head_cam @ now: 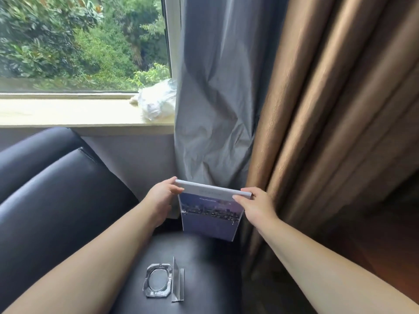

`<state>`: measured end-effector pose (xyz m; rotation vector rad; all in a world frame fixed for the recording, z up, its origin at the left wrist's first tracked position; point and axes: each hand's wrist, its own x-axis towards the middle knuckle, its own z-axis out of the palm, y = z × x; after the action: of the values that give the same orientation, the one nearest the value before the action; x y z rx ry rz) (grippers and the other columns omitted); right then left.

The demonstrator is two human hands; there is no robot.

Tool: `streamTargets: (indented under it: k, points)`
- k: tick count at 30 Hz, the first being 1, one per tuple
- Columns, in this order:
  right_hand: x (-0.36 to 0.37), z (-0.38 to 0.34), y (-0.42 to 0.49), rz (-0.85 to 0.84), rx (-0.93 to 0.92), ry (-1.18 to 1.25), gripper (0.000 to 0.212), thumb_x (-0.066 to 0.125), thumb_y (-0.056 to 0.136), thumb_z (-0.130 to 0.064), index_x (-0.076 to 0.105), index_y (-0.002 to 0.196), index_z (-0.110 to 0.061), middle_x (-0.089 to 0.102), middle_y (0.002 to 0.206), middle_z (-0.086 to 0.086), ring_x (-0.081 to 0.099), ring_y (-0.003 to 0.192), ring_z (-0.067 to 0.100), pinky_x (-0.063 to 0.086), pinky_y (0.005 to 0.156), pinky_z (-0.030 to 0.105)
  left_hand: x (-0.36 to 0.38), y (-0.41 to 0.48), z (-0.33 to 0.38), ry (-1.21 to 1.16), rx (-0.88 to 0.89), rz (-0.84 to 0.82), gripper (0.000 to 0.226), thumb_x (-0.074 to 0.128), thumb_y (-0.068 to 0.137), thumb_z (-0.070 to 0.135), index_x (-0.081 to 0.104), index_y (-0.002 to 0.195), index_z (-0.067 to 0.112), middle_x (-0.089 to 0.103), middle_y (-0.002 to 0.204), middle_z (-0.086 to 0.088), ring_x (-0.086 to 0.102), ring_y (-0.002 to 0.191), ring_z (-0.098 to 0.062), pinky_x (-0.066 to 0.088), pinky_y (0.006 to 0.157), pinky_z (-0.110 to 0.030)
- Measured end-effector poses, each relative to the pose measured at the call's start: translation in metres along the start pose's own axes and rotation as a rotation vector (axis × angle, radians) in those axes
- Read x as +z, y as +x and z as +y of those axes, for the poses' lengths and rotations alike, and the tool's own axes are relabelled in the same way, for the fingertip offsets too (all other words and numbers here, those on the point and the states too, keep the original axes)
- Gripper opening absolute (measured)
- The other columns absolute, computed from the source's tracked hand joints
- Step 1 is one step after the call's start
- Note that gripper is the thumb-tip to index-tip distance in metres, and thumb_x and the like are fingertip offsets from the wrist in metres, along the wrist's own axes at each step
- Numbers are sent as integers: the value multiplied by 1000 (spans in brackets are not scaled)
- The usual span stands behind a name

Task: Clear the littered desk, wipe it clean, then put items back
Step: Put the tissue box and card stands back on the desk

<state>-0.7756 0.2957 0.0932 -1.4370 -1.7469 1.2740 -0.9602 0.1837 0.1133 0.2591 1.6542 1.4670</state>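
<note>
Two bare forearms reach in from the bottom edge, and between them a glass ashtray (157, 277) sits flat on the black leather seat (68, 200). A clear acrylic sign holder (178, 279) stands just beside the ashtray on its right, possibly touching it.

Beyond the ashtray and a little to its right, a stand-up card with a night skyline print (210, 219) is held upright by its thick white top edge. The left hand (163, 194) pinches the left end of that edge, thumb on the near face. The right hand (255, 204) pinches the right end the same way. The card's lower edge is at the far part of the cushion; whether it rests there or hangs just clear I cannot tell.

By its look the card is light and stiff, probably board or plastic, with a smooth face that could slide on leather. The top edge, or the two sides, looks like the safest hold, since pressure on the middle might bend it. The ashtray seems the heavy, breakable piece here.

No desk shows. Far beyond the ashtray and to its left, a pale window sill (68, 114) carries a crumpled plastic bag (158, 102), with green trees outside. A grey curtain (215, 98) hangs straight beyond the ashtray, and a brown curtain (340, 109) to the right of that.
</note>
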Motion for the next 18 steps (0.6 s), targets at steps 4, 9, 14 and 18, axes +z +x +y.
streamTargets:
  k: [4,9,14,18]
  points:
    - [-29,-23,-38,115,-112,51,21,75,78,-15,68,97,-8,64,88,5,56,80,16,41,60,14,0,-44,16,16,117,-84,63,50,85,-4,41,141,21,42,146,5,36,134,-19,23,106,-44]
    - [-69,-31,-84,251,-176,54,15,75,79,-20,63,86,-14,62,83,3,57,78,17,44,66,25,20,-90,27,-19,198,-208,65,46,85,-8,39,142,23,49,140,4,51,116,-20,38,84,-37]
    - [-116,-27,-126,384,-160,-19,33,74,79,-27,54,94,-5,55,90,7,52,80,20,43,67,30,59,-115,15,-75,249,-197,62,47,84,-13,47,136,20,57,129,-3,56,105,-22,41,78,-32]
    - [-159,-17,-150,483,-141,-44,32,75,78,-30,55,92,-9,58,88,5,56,82,22,48,73,36,97,-128,4,-98,251,-140,41,57,86,-4,60,123,13,61,118,-8,59,104,-23,48,82,-34]
